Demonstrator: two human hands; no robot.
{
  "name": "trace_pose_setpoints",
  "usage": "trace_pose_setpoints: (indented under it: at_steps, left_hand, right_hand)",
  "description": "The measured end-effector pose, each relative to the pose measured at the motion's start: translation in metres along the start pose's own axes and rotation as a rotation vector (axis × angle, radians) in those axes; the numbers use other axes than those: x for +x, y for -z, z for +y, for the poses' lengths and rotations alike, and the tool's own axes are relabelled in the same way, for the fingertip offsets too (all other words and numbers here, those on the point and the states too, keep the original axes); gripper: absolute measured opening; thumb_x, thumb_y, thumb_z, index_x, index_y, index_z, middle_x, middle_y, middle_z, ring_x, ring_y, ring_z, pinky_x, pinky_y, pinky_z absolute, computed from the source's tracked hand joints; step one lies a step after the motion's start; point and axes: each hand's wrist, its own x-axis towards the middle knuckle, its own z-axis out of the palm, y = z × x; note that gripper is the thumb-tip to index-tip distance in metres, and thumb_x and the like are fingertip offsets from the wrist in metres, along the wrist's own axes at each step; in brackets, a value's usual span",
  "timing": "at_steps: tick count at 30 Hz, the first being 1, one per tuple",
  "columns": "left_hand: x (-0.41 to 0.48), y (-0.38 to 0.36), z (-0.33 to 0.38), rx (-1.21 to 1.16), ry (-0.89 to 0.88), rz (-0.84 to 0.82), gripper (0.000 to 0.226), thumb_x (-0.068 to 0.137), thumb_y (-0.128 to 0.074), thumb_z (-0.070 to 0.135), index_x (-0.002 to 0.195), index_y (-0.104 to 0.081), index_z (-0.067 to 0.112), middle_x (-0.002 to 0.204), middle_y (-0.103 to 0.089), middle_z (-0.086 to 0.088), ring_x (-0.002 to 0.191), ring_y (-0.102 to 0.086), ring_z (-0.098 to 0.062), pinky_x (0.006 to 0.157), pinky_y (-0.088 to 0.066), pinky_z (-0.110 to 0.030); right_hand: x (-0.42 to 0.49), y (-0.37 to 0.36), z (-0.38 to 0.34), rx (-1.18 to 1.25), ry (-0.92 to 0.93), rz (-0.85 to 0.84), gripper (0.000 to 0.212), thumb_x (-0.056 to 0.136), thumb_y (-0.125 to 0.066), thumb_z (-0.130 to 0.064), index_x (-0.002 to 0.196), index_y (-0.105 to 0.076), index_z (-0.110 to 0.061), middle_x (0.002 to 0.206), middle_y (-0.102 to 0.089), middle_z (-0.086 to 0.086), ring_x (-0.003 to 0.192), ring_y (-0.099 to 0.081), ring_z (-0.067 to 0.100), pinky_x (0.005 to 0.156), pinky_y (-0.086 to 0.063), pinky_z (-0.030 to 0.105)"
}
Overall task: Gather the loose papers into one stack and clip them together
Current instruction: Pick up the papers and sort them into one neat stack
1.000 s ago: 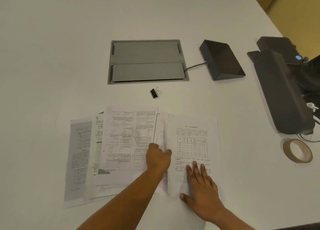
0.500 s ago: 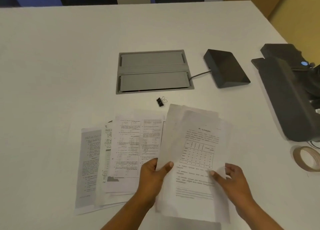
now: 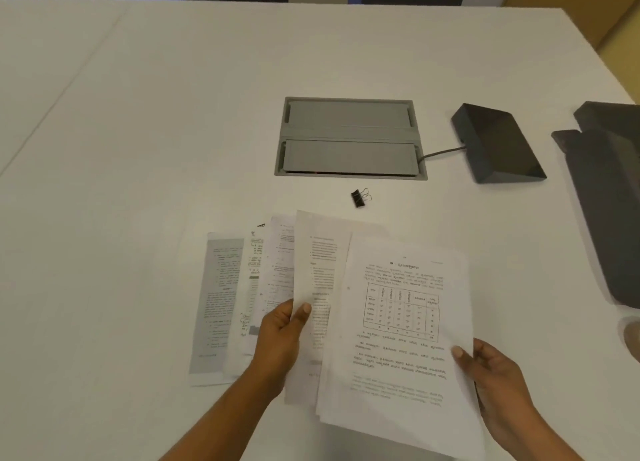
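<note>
A big white table (image 3: 173,114) has a gray box (image 3: 350,138) set into its top, and both flat lids on the box are closed, so what is inside cannot be seen. A gray cord (image 3: 441,152) runs from the box to a dark wedge-shaped block (image 3: 495,145) beside it. The loose papers are near the front edge of the table. The left hand (image 3: 280,339) pinches the left edge of a lifted sheet (image 3: 315,273), with the thumb on top. The right hand (image 3: 498,374) grips the right edge of the page with the table (image 3: 401,311) printed on it, thumb on top too; more sheets seem to lie under that page. The other papers (image 3: 228,304) lie flat and fanned out just left of the left hand, overlapping each other. They are thin, white and gray, with small print. The little black binder clip (image 3: 359,198) with wire handles sits alone on the table, between the papers and the gray box, away from both hands. A large dark thing (image 3: 609,200) sits at the right edge.
</note>
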Motion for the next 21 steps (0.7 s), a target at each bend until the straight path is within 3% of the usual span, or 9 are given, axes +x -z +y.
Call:
trace_pose_setpoints:
  at_steps: [3,7,10,13,15,18,21]
  left_hand:
    - [0.002,0.005,-0.005,0.013,0.069,-0.107,0.024,0.098,-0.057,0.024,0.115,-0.072,0.018,0.113,-0.076,0.002,0.105,-0.072,-0.018,0.090,-0.058,-0.037]
    - [0.003,0.006,-0.018,-0.029,0.139,-0.247,0.026,0.099,-0.056,0.027,0.119,-0.071,0.019,0.120,-0.073,-0.004,0.115,-0.068,-0.023,0.102,-0.051,-0.045]
    - [0.007,0.005,-0.032,-0.017,0.284,-0.215,0.037,0.096,-0.055,0.046,0.129,-0.063,0.031,0.131,-0.067,0.003,0.122,-0.061,-0.023,0.107,-0.045,-0.051]
    - [0.009,0.004,-0.039,0.001,0.414,-0.153,0.044,0.098,-0.044,0.053,0.133,-0.057,0.029,0.125,-0.069,0.000,0.112,-0.066,-0.024,0.094,-0.055,-0.048]
    - [0.011,0.002,-0.038,0.069,0.408,-0.135,0.045,0.101,-0.040,0.051,0.133,-0.057,0.024,0.120,-0.071,-0.002,0.106,-0.068,-0.025,0.086,-0.058,-0.042]
    - [0.013,0.000,-0.033,0.054,0.406,-0.080,0.054,0.100,-0.037,0.055,0.142,-0.049,0.023,0.134,-0.063,-0.002,0.115,-0.063,-0.025,0.096,-0.054,-0.044]
    - [0.018,0.001,-0.030,0.068,0.353,-0.104,0.054,0.099,-0.037,0.057,0.145,-0.044,0.030,0.140,-0.058,0.002,0.122,-0.059,-0.024,0.104,-0.048,-0.049]
  right_hand:
    - [0.004,-0.006,-0.005,0.028,-0.006,-0.047,0.021,0.092,-0.061,-0.008,0.111,-0.065,-0.002,0.107,-0.076,0.012,0.098,-0.073,0.032,0.086,-0.059,0.045]
    - [0.013,-0.020,0.007,-0.035,-0.094,-0.178,0.028,0.092,-0.064,-0.014,0.120,-0.065,-0.013,0.114,-0.075,0.004,0.107,-0.069,0.027,0.091,-0.054,0.042]
    - [0.024,-0.025,0.031,-0.131,-0.164,-0.188,0.031,0.089,-0.067,-0.002,0.119,-0.065,-0.008,0.112,-0.074,0.013,0.102,-0.068,0.030,0.086,-0.056,0.041]
    - [0.030,-0.028,0.049,-0.244,-0.199,-0.129,0.032,0.085,-0.065,0.010,0.113,-0.065,-0.004,0.109,-0.073,0.020,0.098,-0.068,0.037,0.088,-0.057,0.046]
    - [0.030,-0.030,0.053,-0.320,-0.203,-0.121,0.036,0.084,-0.061,0.014,0.114,-0.064,-0.007,0.108,-0.072,0.017,0.091,-0.068,0.030,0.073,-0.058,0.037]
    - [0.029,-0.030,0.052,-0.448,-0.189,-0.146,0.042,0.082,-0.056,0.017,0.111,-0.064,-0.012,0.105,-0.072,0.012,0.096,-0.068,0.031,0.075,-0.057,0.039]
    - [0.026,-0.028,0.049,-0.600,-0.177,-0.211,0.045,0.079,-0.052,0.017,0.112,-0.065,-0.012,0.103,-0.072,0.013,0.092,-0.066,0.031,0.068,-0.053,0.033]
